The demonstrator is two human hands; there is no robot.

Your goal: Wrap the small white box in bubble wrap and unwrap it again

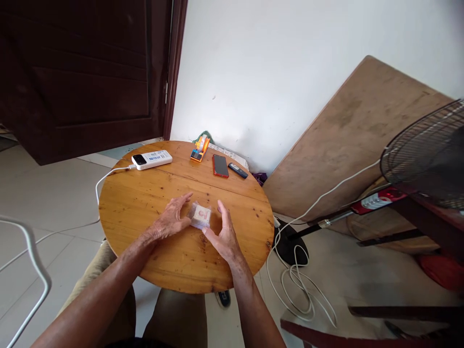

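Observation:
A small flat packet in clear wrapping point(200, 215), with a pale label and a reddish print, lies on the round wooden table point(145, 193). My left hand point(172, 216) is at its left side, fingers apart, with the thumb close to the packet's edge. On the right, my right hand point(225, 234) is open too, its thumb near the packet's lower right corner and its fingers pointing away from me. Neither hand grips anything; whether a thumb touches the wrapping is hard to tell.
Towards the back of the table are a white power bank point(154, 159) with a cable, an orange tape dispenser point(200, 149), a red-edged phone point(220, 166) and a small black device point(238, 170). A fan point(427, 150) stands at the right.

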